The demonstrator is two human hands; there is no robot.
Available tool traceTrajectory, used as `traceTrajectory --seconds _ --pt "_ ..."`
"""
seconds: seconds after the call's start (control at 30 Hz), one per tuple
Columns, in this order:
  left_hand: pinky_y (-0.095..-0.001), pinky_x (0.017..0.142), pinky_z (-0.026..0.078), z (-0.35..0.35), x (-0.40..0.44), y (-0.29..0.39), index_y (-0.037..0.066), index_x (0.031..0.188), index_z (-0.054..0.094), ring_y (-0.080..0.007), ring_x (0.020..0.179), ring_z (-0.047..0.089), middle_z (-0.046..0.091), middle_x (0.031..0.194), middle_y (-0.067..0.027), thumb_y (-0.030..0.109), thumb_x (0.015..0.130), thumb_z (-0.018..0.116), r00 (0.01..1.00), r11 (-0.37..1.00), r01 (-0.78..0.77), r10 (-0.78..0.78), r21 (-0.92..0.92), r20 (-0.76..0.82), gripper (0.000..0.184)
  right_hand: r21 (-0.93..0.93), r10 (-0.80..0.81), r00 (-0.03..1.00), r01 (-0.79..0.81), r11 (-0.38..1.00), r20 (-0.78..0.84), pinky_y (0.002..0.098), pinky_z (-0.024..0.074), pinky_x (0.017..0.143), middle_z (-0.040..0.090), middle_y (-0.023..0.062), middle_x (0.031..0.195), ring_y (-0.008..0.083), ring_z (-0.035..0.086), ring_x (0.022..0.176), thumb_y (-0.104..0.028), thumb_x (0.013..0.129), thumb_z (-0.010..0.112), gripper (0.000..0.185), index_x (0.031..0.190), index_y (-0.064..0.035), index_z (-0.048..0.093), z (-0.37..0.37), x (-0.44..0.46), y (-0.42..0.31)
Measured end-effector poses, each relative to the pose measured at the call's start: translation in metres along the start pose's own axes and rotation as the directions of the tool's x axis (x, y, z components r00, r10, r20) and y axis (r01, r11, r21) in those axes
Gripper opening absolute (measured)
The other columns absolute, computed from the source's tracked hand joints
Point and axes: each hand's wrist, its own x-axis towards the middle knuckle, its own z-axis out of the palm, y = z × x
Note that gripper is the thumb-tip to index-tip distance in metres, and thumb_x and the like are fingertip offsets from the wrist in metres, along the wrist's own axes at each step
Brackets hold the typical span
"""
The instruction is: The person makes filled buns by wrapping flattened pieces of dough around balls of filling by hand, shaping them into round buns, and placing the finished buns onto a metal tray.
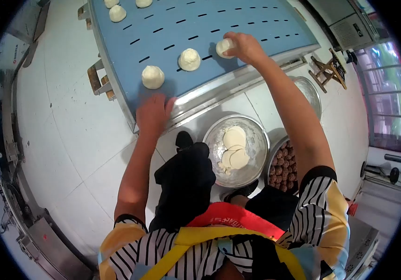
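Note:
My right hand [243, 48] has its fingers around a white dough bun [225, 48] on the blue slotted tray [237, 21]. To the left of it stand two more buns, one [189, 59] near the middle and one [153, 77] near the tray's front left corner. My left hand [152, 114] is just in front of that left bun, over the tray's front edge, slightly blurred, thumb apart from the other fingers and nothing seen in it. More buns [117, 13] sit at the tray's far left.
Below the tray, a metal bowl [258, 140] on the floor holds flat dough rounds [234, 137]. Beside it, a pan of brown meat balls [282, 165] is partly behind my right arm. Another metal bowl [310, 93] and a wooden stool [330, 71] are at the right.

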Motion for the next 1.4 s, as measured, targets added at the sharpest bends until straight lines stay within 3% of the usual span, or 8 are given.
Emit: traceTrajectory --seconds 0.1,0.6,0.77,0.87,0.97,1.07,1.27,1.4 --pt "-0.041 0.056 0.047 -0.003 0.003 0.006 0.008 0.089 0.06 -0.0293 0.065 0.06 0.061 0.076 -0.008 0.038 0.088 0.061 0.998 0.999 0.044 -0.045 0.011 0.05 0.031 -0.07 -0.05 0.998 0.052 0.996 0.035 0.0422 0.0493 0.082 0.065 0.0122 0.101 0.0316 0.062 0.096 -0.028 0.071 0.077 0.049 0.115 -0.0173 0.06 0.025 0.02 0.011" --pt "-0.0362 0.047 0.042 0.007 0.0 -0.009 0.009 0.071 0.053 -0.0245 0.055 0.054 0.05 0.063 -0.0047 0.036 0.08 0.071 0.95 0.98 -0.188 0.198 0.063 -0.24 0.034 -0.122 -0.287 0.912 0.333 0.935 0.293 0.0412 0.0492 0.085 0.06 0.0112 0.104 0.0318 0.061 0.097 -0.019 0.069 0.077 0.047 0.113 -0.0152 0.062 0.03 0.035 0.013" --pt "-0.0394 0.049 0.04 0.009 -0.003 -0.012 0.008 0.07 0.053 -0.0274 0.056 0.053 0.05 0.062 -0.0071 0.036 0.082 0.069 0.973 0.983 -0.165 0.175 0.077 -0.151 0.035 -0.138 -0.341 0.863 0.414 0.9 0.373 0.0402 0.0492 0.086 0.059 0.012 0.106 0.033 0.06 0.097 -0.015 0.068 0.077 0.052 0.117 -0.0134 0.06 0.035 0.045 0.009" --pt "-0.0386 0.05 0.04 0.008 -0.002 -0.011 0.008 0.068 0.05 -0.0266 0.058 0.053 0.049 0.062 -0.0066 0.036 0.081 0.07 0.968 0.979 -0.183 0.195 0.086 -0.157 0.036 -0.199 -0.278 0.872 0.381 0.903 0.403 0.0409 0.0495 0.086 0.059 0.012 0.113 0.0334 0.06 0.1 -0.017 0.067 0.078 0.056 0.119 -0.0131 0.059 0.028 0.041 -0.001" --pt "-0.0374 0.05 0.041 0.005 0.002 -0.009 0.009 0.066 0.048 -0.0255 0.058 0.053 0.048 0.062 -0.0058 0.036 0.08 0.071 0.961 0.978 -0.198 0.207 0.067 -0.184 0.037 -0.169 -0.261 0.926 0.313 0.935 0.272 0.0412 0.0502 0.085 0.056 0.013 0.124 0.0344 0.06 0.102 -0.023 0.065 0.081 0.06 0.12 -0.014 0.059 0.018 0.036 -0.007" --pt "-0.0371 0.051 0.041 0.006 0.0 -0.007 0.009 0.066 0.048 -0.0249 0.058 0.052 0.048 0.062 -0.0056 0.035 0.079 0.071 0.966 0.982 -0.185 0.19 0.046 -0.172 0.037 -0.183 -0.075 0.947 0.137 0.974 0.311 0.0408 0.0491 0.088 0.061 0.0123 0.118 0.0328 0.059 0.108 -0.034 0.065 0.082 0.065 0.123 -0.0186 0.059 0.016 0.046 -0.02" --pt "-0.0359 0.049 0.04 0.003 0.0 -0.007 0.01 0.066 0.046 -0.0232 0.056 0.051 0.044 0.061 -0.0046 0.033 0.08 0.072 0.962 0.976 -0.196 0.21 0.089 -0.176 0.037 -0.35 -0.039 0.801 0.304 0.886 0.597 0.0401 0.0495 0.087 0.065 0.0135 0.108 0.03 0.061 0.105 -0.034 0.062 0.084 0.067 0.121 -0.0131 0.059 0.021 0.068 -0.026" --pt "-0.0352 0.048 0.039 0.005 0.0 -0.007 0.01 0.066 0.046 -0.0227 0.055 0.05 0.043 0.061 -0.0043 0.032 0.08 0.071 0.956 0.975 -0.205 0.219 0.088 -0.196 0.037 -0.319 -0.129 0.844 0.332 0.888 0.52 0.0421 0.0499 0.085 0.066 0.0132 0.106 0.0302 0.061 0.103 -0.036 0.063 0.084 0.064 0.117 -0.0114 0.061 0.033 0.063 -0.014"
